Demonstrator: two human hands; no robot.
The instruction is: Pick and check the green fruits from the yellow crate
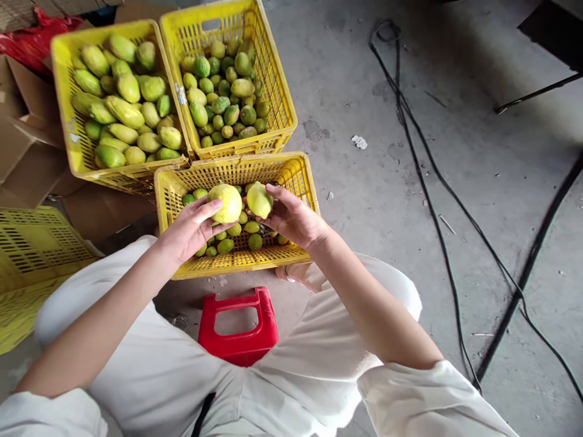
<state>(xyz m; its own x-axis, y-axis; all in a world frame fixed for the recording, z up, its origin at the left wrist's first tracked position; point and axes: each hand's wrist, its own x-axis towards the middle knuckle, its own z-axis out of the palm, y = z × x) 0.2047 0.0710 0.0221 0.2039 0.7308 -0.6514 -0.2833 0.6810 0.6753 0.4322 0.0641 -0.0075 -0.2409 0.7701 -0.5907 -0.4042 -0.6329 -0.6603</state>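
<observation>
My left hand (pixel 197 223) is closed around a large, round yellow-green lemon (pixel 225 204). A smaller lemon (pixel 259 201) with a pointed end sits in the grip of my right hand (pixel 294 217), thumb on its upper side. Both fruits are held side by side, a little apart, above the near yellow crate (pixel 237 267). Down in that crate lie several small green and yellow lemons (pixel 225 246), partly hidden by my hands.
Two more yellow crates stand behind: the left crate (pixel 59 91) holds long fruits, the right crate (pixel 286 100) small round ones. A red plastic stool (pixel 239 349) is between my legs. Black cables (pixel 432 164) cross the floor at right; cardboard (pixel 27 164) lies left.
</observation>
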